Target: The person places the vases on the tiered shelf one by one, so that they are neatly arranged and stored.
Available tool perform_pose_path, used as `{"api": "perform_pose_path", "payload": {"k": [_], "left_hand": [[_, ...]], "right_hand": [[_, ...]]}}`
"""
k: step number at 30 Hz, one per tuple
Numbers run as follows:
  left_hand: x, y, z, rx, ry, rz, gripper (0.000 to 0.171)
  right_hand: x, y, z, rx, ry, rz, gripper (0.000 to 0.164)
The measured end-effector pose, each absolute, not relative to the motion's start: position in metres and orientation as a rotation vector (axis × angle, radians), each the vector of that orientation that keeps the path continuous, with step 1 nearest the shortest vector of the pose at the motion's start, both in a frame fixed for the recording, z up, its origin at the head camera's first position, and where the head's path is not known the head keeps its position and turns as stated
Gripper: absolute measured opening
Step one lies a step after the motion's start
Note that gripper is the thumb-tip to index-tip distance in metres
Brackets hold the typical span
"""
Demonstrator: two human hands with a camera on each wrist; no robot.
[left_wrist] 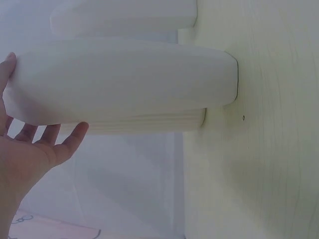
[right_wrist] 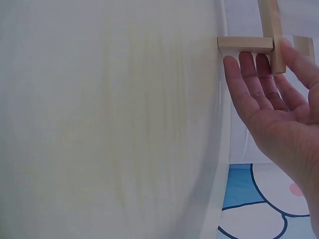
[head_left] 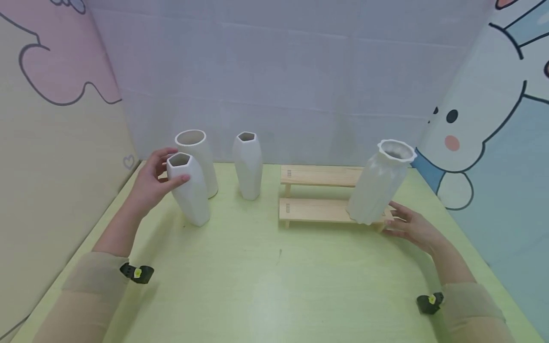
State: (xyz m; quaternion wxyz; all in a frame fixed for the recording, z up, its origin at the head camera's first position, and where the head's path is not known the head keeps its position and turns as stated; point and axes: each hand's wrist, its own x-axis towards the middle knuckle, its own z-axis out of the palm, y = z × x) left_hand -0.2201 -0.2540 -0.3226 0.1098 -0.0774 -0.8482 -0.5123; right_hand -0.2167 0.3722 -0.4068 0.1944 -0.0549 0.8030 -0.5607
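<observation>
Left arm: my forearm (head_left: 124, 224) reaches forward and angles inward; my left hand (head_left: 154, 181) is raised, gripping, its thumb (head_left: 177, 182) across from the curved fingers (left_wrist: 74, 139). Right arm: my other forearm (head_left: 455, 262) slants forward and inward, held lower. My right hand (head_left: 409, 227) pinches, palm toward the wrist camera, thumb above, fingers slightly bent below.
</observation>
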Motion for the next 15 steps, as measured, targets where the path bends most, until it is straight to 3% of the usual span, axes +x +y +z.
{"api": "perform_pose_path", "payload": {"k": [15], "left_hand": [[-0.2276,-0.2614,-0.3184,-0.230,-2.592,-1.423,0.064]], "right_hand": [[-0.2157,0.3713,-0.4055,-0.167,2.253,-1.576,0.079]]}}
